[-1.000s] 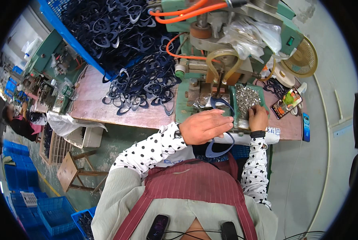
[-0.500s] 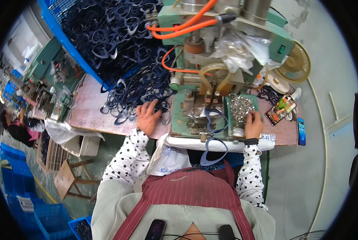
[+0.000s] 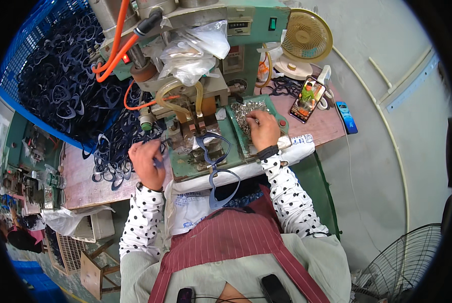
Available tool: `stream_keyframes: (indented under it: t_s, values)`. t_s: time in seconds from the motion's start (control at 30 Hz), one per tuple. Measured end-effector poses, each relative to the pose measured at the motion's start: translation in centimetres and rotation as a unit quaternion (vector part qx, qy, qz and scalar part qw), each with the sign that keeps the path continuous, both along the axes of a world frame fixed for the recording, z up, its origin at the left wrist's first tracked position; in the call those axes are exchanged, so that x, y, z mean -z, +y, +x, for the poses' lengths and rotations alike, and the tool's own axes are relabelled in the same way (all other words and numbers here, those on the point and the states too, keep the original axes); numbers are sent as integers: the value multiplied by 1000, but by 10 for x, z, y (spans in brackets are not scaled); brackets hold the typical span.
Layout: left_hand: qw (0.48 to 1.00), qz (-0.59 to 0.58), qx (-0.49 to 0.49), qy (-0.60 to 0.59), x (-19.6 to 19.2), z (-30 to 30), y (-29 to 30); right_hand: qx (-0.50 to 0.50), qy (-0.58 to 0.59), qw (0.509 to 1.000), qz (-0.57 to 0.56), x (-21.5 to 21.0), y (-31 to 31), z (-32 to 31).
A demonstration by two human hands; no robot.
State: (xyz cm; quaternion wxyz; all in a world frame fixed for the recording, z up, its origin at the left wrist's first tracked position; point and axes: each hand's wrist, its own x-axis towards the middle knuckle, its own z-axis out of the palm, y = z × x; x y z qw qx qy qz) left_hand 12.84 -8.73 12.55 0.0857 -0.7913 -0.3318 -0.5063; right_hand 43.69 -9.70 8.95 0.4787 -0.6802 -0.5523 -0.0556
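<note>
While curled, right hand (image 3: 264, 130) on metal bits (image 3: 247, 112)

Left hand (image 3: 147, 164): fingertips buried among dark blue frame pieces (image 3: 115, 151); whether it grips one, cannot tell.

Right hand (image 3: 263, 130): fingertips pressed into the pile of small metal parts (image 3: 249, 112) in the tray; the parts are too small to make out singly, and a pinch cannot be confirmed.

Green machine (image 3: 226, 40): top cut off by the far edge of the view; its working head is partly hidden behind a clear plastic bag (image 3: 195, 48).

Blue crate (image 3: 21, 76), far left: outer side lost in the dark fisheye rim.

Phone (image 3: 308, 99) screen: picture too small to tell.

Floor fan (image 3: 413, 262), near right: cut off by the rim.
</note>
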Motion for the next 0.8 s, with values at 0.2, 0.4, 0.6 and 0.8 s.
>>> stream_keyframes:
  t_s: [0.2, 0.4, 0.6, 0.8]
  values:
    - [989, 72, 96, 88, -28, 44, -31, -207, 214, 955, 5, -48, -8, -32]
    - [974, 61, 207, 74, -41, 67, -35, -304, 293, 902, -90, -79, -29, -59]
    - [961, 31, 269, 48, -22, 72, -36, -268, 302, 907, -118, -78, -22, -70]
    - [949, 72, 296, 77, -29, 63, -45, -302, 362, 877, -91, -80, -9, -82]
